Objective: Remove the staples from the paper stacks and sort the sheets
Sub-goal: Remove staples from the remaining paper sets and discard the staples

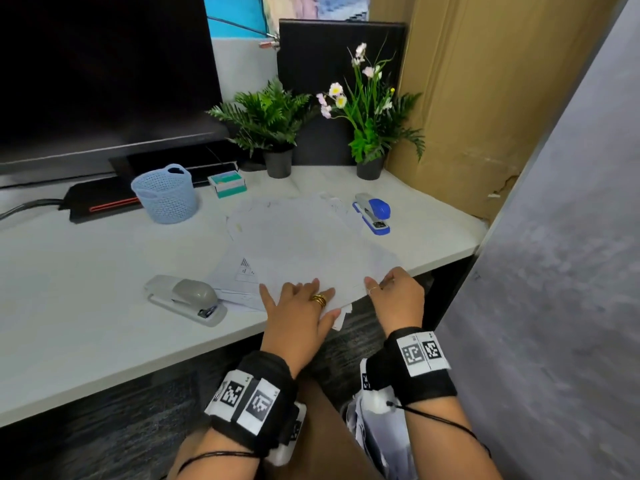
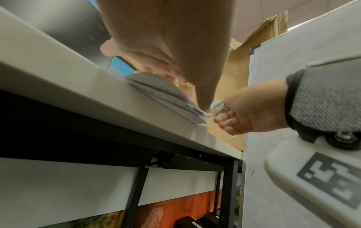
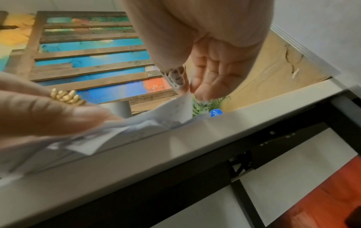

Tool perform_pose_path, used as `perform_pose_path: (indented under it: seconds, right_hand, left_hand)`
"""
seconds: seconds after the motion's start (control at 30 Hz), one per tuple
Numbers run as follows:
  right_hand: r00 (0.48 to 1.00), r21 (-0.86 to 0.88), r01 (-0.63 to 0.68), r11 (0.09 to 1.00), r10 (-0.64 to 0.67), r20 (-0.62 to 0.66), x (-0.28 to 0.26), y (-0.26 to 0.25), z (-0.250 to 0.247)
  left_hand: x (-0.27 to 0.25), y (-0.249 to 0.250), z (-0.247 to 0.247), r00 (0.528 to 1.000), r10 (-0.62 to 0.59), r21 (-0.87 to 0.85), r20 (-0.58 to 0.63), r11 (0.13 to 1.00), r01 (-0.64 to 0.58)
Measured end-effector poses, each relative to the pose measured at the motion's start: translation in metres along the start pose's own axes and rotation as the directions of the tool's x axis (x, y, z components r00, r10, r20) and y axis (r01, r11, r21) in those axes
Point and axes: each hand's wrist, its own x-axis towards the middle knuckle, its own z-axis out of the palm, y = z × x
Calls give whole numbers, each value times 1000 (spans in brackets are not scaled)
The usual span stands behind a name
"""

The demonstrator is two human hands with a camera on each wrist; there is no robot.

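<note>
A loose stack of white sheets [image 1: 304,237] lies fanned out on the white desk [image 1: 86,289], its near edge hanging slightly over the desk front. My left hand [image 1: 298,292], wearing a gold ring, lies flat with straight fingers and presses the stack's near edge [image 2: 162,92]. My right hand [image 1: 381,284] is at the stack's near right corner. In the right wrist view the thumb and fingers of my right hand [image 3: 187,86] pinch a raised sheet corner [image 3: 183,108]. No staple can be made out.
A grey stapler [image 1: 187,299] lies left of the stack and a blue stapler [image 1: 374,213] behind it on the right. Behind stand a blue basket [image 1: 166,194], a staple box [image 1: 228,183], two potted plants [image 1: 273,123] and a monitor [image 1: 104,74]. A grey partition [image 1: 554,271] stands on the right.
</note>
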Motion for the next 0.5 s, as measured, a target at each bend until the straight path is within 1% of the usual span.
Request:
perform_pose_path:
  seconds: [0.07,0.13,0.23,0.27,0.33,0.37,0.4,0.43,0.5]
  right_hand:
    - [992,24,108,994,-106,-63,-5,-9,1]
    - [984,114,158,981,-147,-99,-10,-17,3]
    - [977,336,177,925,-125,-170,-16,-29,0]
    - [976,417,178,891,-107,-189,-18,-33,-3]
    - [974,555,191,810,-86,-209,-20,-45,-11]
    - [974,613,197,765,-83,-210,-21,-51,-16]
    - [975,665,203,719,-84,-206,-23,-57,-19]
    - [975,704,212,678,-94,-203,-26,-63,-23]
    - [971,748,238,620,-136,-197,-31,-73,-25]
  left_hand:
    - [-4,1,-3,1000,9,34,-8,999,-9]
    - [-7,1,-4,1000,31,50,-7,998,-30]
    - [-11,-3,-16,999,28,41,-43,999,-26]
    - [-12,-5,-22,997,28,26,-78,999,-26]
    - [-12,-10,-38,980,44,-8,-195,999,-47]
    - [-10,-12,-48,963,49,-28,-265,998,-58]
    - [-10,-13,-59,936,50,-42,-347,997,-68]
    - [-9,-13,-69,898,57,-40,-435,996,-83]
    - [-9,-18,-88,790,88,33,-607,996,-85]
